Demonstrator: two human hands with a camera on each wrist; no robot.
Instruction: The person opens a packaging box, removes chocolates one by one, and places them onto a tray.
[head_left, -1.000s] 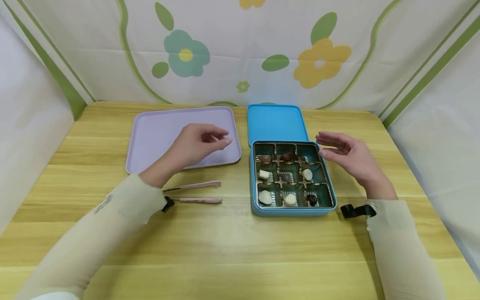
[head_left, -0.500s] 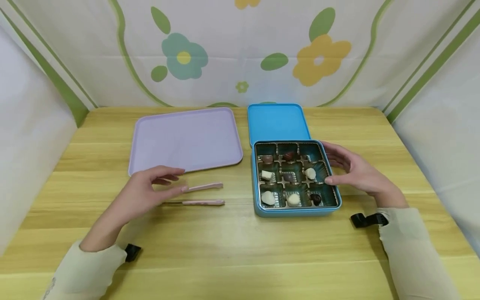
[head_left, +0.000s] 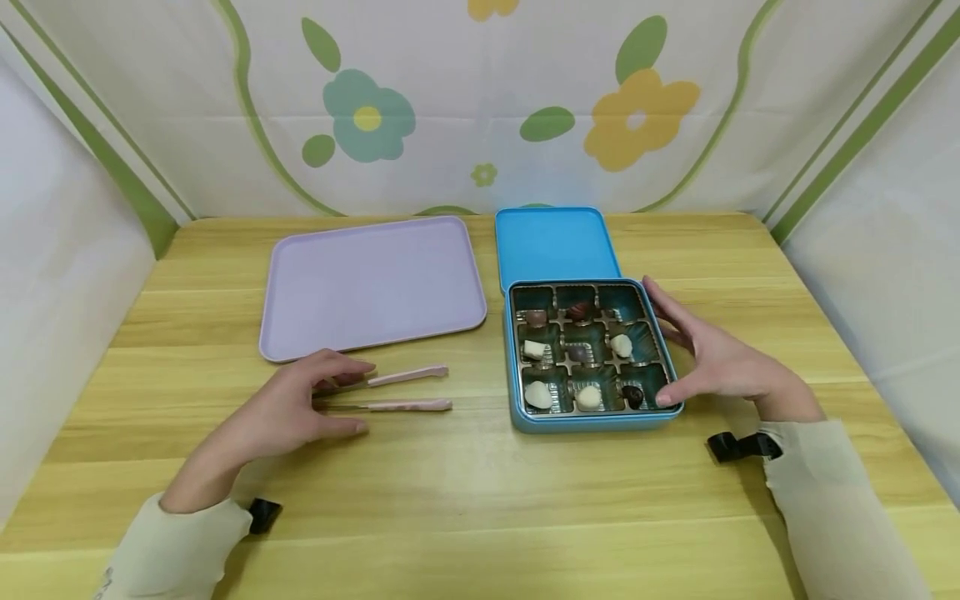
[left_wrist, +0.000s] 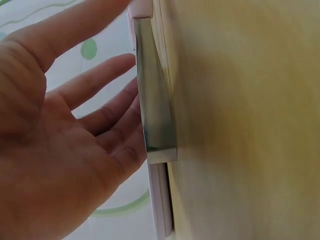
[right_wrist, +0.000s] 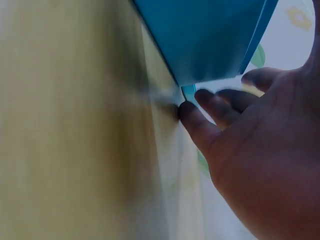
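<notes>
Tongs with pink tips [head_left: 411,406] lie on the table, their metal bent end largely hidden under my left hand [head_left: 296,412]. In the left wrist view that flat metal end [left_wrist: 155,95] stands beside my spread fingers, thumb on the near side and fingers beyond. My right hand [head_left: 723,362] is at the right side of a blue tin box [head_left: 592,425], thumb over the rim near the front corner and extended fingers by the back corner. Inside the box, a divided insert holds white chocolates [head_left: 588,397] and dark chocolates [head_left: 633,395] in separate compartments.
A light purple tray [head_left: 375,283] lies at the back left, just behind the tongs. The blue lid [head_left: 557,244] lies flat behind the box. A flowered cloth [head_left: 465,125] hangs along the table's back edge.
My left hand has come from above the tray towards me and down, around the tongs' bent end. My right hand has moved in against the box's right side.
</notes>
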